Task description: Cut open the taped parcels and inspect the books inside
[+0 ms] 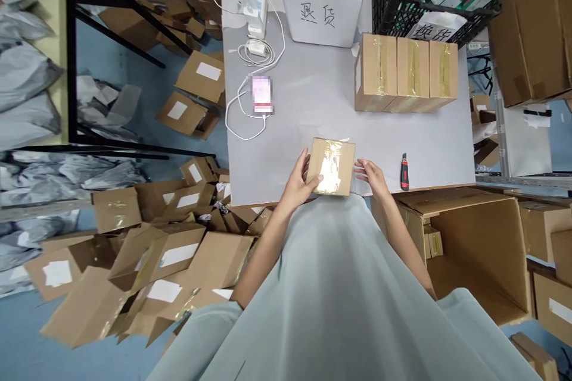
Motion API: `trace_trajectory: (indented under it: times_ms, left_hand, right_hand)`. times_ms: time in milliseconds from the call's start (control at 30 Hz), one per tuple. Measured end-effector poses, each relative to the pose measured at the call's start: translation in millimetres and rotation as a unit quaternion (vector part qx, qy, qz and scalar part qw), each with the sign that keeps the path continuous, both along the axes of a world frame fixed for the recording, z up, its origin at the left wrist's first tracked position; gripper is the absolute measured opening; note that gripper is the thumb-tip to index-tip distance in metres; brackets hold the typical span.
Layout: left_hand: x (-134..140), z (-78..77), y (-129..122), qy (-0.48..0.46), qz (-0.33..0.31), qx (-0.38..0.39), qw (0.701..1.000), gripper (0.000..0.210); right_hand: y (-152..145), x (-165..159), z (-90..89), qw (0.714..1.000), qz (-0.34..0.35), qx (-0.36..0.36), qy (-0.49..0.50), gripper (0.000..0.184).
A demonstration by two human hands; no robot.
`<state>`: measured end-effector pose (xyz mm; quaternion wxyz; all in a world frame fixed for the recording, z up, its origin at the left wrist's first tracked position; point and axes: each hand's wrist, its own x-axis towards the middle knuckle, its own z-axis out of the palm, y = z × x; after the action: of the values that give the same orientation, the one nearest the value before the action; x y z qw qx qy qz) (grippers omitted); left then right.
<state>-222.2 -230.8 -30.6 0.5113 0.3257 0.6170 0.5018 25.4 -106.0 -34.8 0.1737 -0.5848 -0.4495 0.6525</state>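
A small cardboard box point(342, 169) sealed with shiny clear tape is at the front edge of the grey table, right before my body. My left hand point(300, 181) grips its left side, thumb on the top face and fingers against the side. Just off the box's right side is my right hand point(372, 176), fingers spread and holding nothing. To the right of that hand lies a red and black utility knife point(404, 172). Farther back stand three taped cardboard boxes point(413, 74) in a row, side by side.
On the grey table point(308, 95) are a phone point(262, 95) on a cable, a power strip point(257, 15), a white bin point(324, 18) and a black crate point(388, 0). A big open carton point(482, 250) stands at the right. Opened boxes point(179, 250) pile up at the left.
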Motion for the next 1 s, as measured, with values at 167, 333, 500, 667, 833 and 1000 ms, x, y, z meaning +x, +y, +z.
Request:
trace_trajectory:
  times_ms: [167,333,500,667,833,1000]
  left_hand:
    - [-24,6.8,-21,-0.025,-0.007,-0.041,0.999,0.107]
    - [-54,9.3,-39,0.048,0.033,-0.053,0.997,0.075]
    - [-80,-13.8,-42,0.092,0.059,-0.049,0.993,0.074]
    - [-67,-53.3,-21,0.073,0.06,-0.095,0.991,0.071]
    - [-30,-75.8,5,0.008,0.007,-0.134,0.991,0.082]
    - [-18,-84.0,9,0.01,0.029,-0.129,0.991,0.076]
  right_hand:
    - [-11,-17,-54.2,0.987,0.025,-0.154,-0.042,0.045]
    - [-32,-40,-71.9,0.98,0.049,-0.19,0.01,0.051]
    - [-18,-34,-60.6,0.996,0.046,-0.079,0.022,0.048]
    - [21,-5,-41.2,0.992,0.055,0.105,-0.038,0.059]
    - [36,12,-42.8,0.968,0.105,0.185,-0.136,0.06]
    - [34,20,-55.6,0.986,0.07,0.122,-0.09,0.063]
